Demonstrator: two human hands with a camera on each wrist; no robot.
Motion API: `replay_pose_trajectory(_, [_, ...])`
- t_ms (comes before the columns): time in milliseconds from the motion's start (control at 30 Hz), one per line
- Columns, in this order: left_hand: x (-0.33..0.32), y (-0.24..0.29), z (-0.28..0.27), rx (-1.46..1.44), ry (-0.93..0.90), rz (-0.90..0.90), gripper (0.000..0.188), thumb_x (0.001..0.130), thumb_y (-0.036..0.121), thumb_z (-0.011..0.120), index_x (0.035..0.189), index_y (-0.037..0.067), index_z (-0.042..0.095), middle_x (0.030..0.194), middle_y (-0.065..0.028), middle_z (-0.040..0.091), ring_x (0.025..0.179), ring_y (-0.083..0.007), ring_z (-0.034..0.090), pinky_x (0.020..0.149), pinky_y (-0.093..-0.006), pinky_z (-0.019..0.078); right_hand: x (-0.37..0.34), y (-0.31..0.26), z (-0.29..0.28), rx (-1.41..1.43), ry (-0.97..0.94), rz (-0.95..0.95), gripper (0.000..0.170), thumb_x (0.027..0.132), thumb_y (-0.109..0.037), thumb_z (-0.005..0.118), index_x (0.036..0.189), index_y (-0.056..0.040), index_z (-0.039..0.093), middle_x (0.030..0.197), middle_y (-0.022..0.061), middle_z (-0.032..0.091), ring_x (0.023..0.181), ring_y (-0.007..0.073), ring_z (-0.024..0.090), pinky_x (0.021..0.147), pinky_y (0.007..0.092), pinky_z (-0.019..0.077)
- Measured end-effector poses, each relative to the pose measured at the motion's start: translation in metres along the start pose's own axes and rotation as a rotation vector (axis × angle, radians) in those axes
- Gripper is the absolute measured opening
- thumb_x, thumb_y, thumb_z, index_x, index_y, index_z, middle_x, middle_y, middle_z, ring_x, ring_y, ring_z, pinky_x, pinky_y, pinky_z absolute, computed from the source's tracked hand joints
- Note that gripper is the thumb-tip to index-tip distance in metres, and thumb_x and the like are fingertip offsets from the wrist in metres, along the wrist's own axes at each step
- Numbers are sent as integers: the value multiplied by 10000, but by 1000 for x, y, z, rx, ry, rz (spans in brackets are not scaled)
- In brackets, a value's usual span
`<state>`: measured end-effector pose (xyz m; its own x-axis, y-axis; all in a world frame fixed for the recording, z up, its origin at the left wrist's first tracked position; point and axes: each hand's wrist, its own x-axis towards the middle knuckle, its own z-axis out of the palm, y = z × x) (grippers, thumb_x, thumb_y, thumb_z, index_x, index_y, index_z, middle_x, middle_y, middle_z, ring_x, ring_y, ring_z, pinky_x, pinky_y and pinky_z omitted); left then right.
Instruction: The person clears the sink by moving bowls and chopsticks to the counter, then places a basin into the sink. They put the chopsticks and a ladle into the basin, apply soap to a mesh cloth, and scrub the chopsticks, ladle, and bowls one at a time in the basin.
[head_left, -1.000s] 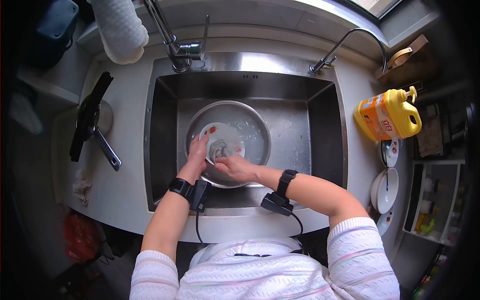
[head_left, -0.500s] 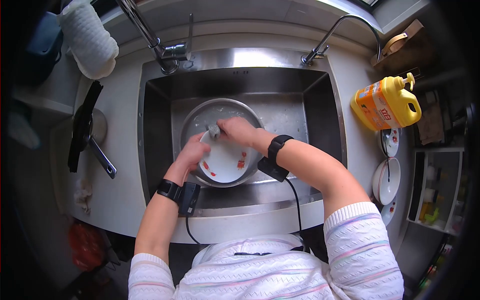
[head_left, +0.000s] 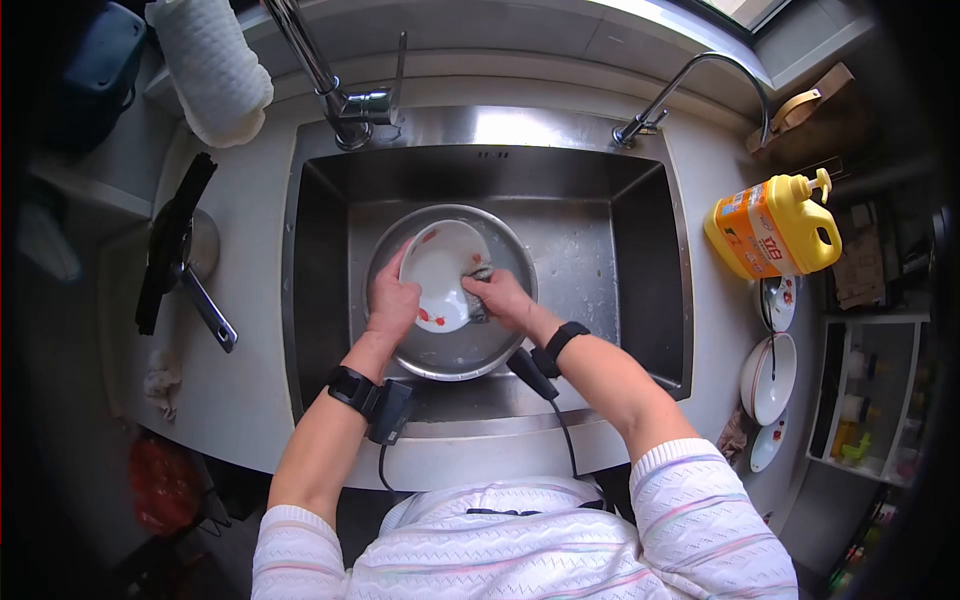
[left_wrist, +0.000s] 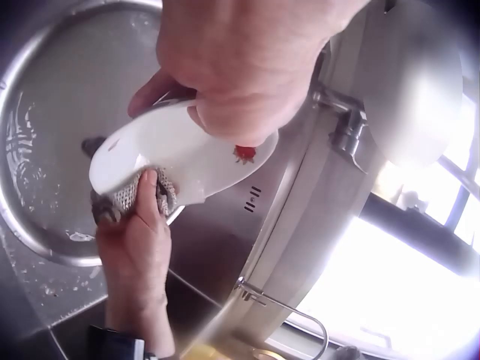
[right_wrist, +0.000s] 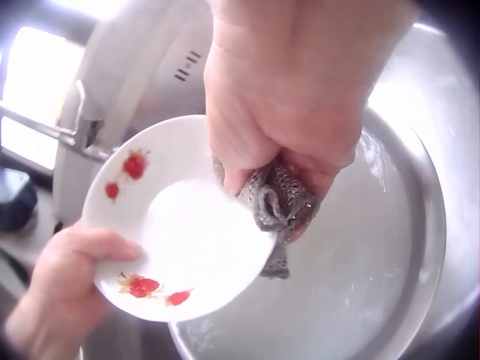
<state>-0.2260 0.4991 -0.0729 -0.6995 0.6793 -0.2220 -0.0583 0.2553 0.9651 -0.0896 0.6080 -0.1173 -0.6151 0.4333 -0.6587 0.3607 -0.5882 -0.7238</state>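
Tilted over a round metal basin is a white plate with red fruit prints. My left hand grips its left edge, thumb lying on the upper face. At the opposite edge, my right hand pinches a grey mesh cloth folded around the rim. In the left wrist view, the right thumb presses the cloth onto the plate's face. Cloudy water shows in the basin below the plate.
The basin stands in a steel sink. A tall faucet and a thin curved tap rise behind it. To the right are a yellow soap bottle and bowls; to the left, a pan with a black handle.
The plate went from low in the basin to raised and tilted. My right hand moved the cloth from the plate's far edge to its right edge.
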Motion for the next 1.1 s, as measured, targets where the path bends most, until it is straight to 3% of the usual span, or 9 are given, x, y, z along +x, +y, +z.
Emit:
replay_pose_trajectory(200, [3, 37, -7, 425, -527, -217, 569, 667, -94, 385, 1175, 119, 528, 957, -157, 608, 771, -252, 621, 636, -302, 530, 6, -62, -3, -1347, -143, -710, 204, 732, -181, 619, 841, -10, 609, 776, 184, 606, 702, 331, 595, 643, 381, 466])
replay_pose_trajectory(333, [8, 32, -10, 413, -516, -229, 549, 662, -97, 395, 1154, 94, 546, 924, -145, 617, 777, -242, 617, 646, -300, 512, 9, -56, -5, -1301, -142, -735, 219, 734, -205, 610, 825, -7, 594, 774, 184, 599, 702, 363, 573, 644, 395, 464])
replay_pose_trajectory(433, [13, 5, -10, 132, -419, -311, 524, 635, -125, 403, 1117, 35, 533, 894, -107, 587, 761, -203, 600, 660, -283, 503, 12, -30, -14, -1040, 61, -416, 205, 756, -185, 602, 856, -7, 591, 713, 144, 614, 645, 301, 599, 581, 372, 472])
replay_pose_trajectory(500, [5, -18, -3, -303, -121, -255, 526, 615, -136, 425, 1112, 16, 508, 957, -103, 578, 874, -198, 578, 734, -273, 474, 3, -13, -4, -90, 130, -67, 182, 786, -167, 589, 864, -2, 593, 712, 82, 608, 618, 201, 593, 515, 332, 465])
replay_pose_trajectory(567, [-2, -17, 9, -313, -44, -212, 546, 603, -140, 437, 1130, -5, 478, 1007, -107, 569, 964, -209, 548, 799, -272, 441, -1, 1, 9, 134, 162, 7, 231, 796, -158, 591, 961, 3, 575, 809, 71, 594, 653, 162, 576, 522, 312, 471])
replay_pose_trajectory(667, [-6, -8, 6, -6, 21, -156, 496, 620, -115, 423, 1093, 0, 518, 992, -127, 590, 971, -216, 553, 837, -271, 416, 16, 3, -12, -230, 99, -122, 236, 769, -179, 620, 912, 8, 604, 759, 107, 624, 681, 203, 604, 608, 338, 476])
replay_pose_trajectory(833, [-4, 31, -6, 495, -419, -66, 470, 649, -73, 420, 1081, 50, 557, 928, -184, 615, 888, -305, 596, 781, -359, 460, 7, -68, 2, -1340, -92, -723, 212, 724, -232, 621, 780, -29, 597, 734, 178, 606, 726, 345, 588, 657, 411, 460])
replay_pose_trajectory(933, [4, 9, -4, 848, -485, 82, 482, 674, -71, 407, 1101, 90, 561, 801, -151, 616, 733, -272, 610, 685, -347, 493, -4, -71, 16, -1478, -210, -826, 187, 725, -194, 614, 803, -31, 568, 719, 157, 602, 701, 379, 555, 627, 439, 443])
replay_pose_trajectory(1100, [4, 11, -10, 505, -493, -57, 461, 672, -79, 410, 1093, 41, 557, 801, -132, 622, 722, -229, 611, 669, -347, 494, 1, -35, -2, -1098, -95, -530, 188, 740, -206, 610, 820, -36, 608, 706, 165, 602, 669, 302, 597, 619, 379, 471])
